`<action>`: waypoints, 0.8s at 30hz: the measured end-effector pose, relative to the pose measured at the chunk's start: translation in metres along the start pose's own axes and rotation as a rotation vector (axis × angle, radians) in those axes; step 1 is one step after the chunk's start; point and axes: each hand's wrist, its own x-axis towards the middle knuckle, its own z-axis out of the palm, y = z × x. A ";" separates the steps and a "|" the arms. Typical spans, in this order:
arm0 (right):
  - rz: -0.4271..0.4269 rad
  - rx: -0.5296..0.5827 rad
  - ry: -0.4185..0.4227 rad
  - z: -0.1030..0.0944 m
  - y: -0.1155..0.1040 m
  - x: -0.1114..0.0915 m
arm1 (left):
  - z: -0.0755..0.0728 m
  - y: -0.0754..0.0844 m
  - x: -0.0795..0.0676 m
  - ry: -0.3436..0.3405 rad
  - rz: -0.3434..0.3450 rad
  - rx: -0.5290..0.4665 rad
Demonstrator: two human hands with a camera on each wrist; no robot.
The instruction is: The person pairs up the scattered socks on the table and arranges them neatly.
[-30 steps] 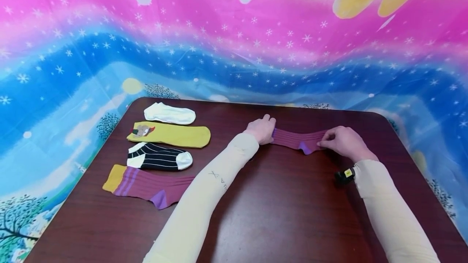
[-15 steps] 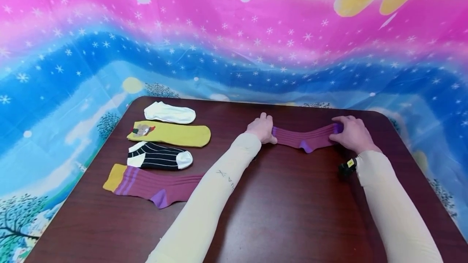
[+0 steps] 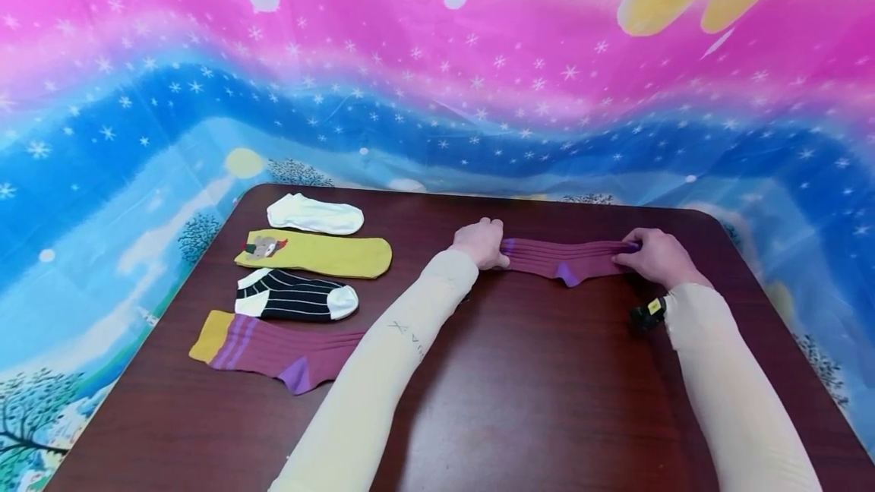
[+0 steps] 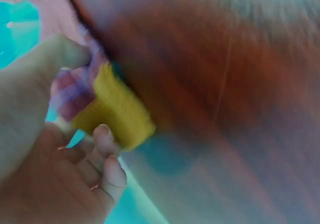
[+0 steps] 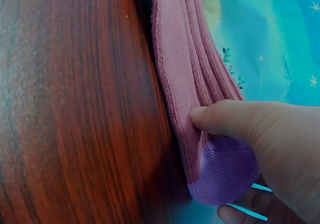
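Note:
A ribbed maroon sock (image 3: 536, 257) with a purple heel stretches sideways between my two hands over the back right of the table. My left hand (image 3: 478, 244) pinches its top end; the left wrist view shows the yellow cuff (image 4: 120, 109) and purple stripes between thumb and fingers, somewhat blurred. At the other end my right hand (image 3: 658, 255) grips the toe. In the right wrist view the thumb (image 5: 220, 118) presses on the ribbing just above the purple toe (image 5: 227, 174), with the fingers beneath.
Left on the brown table (image 3: 540, 401) lie a white sock (image 3: 317, 215), a mustard sock (image 3: 328, 253) with an animal face, a black striped sock (image 3: 297, 296) and a matching maroon sock (image 3: 273, 348), partly covered by my left sleeve. A printed cloth (image 3: 410, 97) hangs behind.
My right hand has moved from the sock's foot out to its toe, first spread around it, now closed on it. The left hand stays at the cuff. The sock looks straighter.

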 end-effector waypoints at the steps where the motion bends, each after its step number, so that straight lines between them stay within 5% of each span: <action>1: 0.000 -0.001 0.003 0.000 0.000 0.000 | -0.003 -0.003 -0.001 0.003 0.010 0.016; 8: 0.013 -0.016 0.037 -0.002 -0.002 -0.006 | -0.012 -0.025 -0.007 0.021 0.045 0.071; 16: -0.001 0.119 0.059 -0.003 -0.003 -0.007 | -0.014 -0.039 -0.004 0.098 0.034 -0.301; 24: 0.032 0.268 0.096 0.000 -0.010 -0.005 | -0.018 -0.049 -0.010 0.187 0.015 -0.389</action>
